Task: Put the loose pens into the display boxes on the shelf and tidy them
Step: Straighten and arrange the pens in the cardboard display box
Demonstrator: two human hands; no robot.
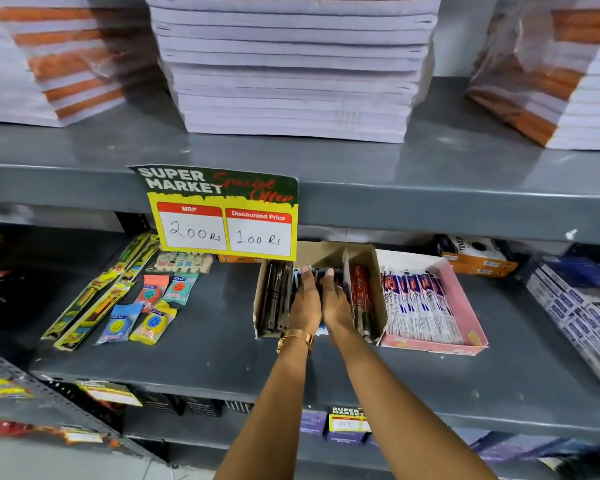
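A brown cardboard display box (377,306) stands on the grey shelf (205,358), divided into compartments. Dark pen packs (274,299) fill its left compartment and red pen packs (361,292) its right one. My left hand (305,299) and my right hand (336,301) lie side by side, palms down, in the middle compartment, pressing on blue and dark pen packs (321,271). A gold watch is on my left wrist. Beside it on the right, a pink display box (471,317) holds a row of white and blue pen packs (420,306).
A yellow price sign (222,213) hangs from the upper shelf edge over the box's back. Sharpener and pencil packets (125,299) lie at the left. Blue boxes (575,306) sit at the right, orange boxes (478,261) behind. Notebook stacks (291,64) fill the shelf above.
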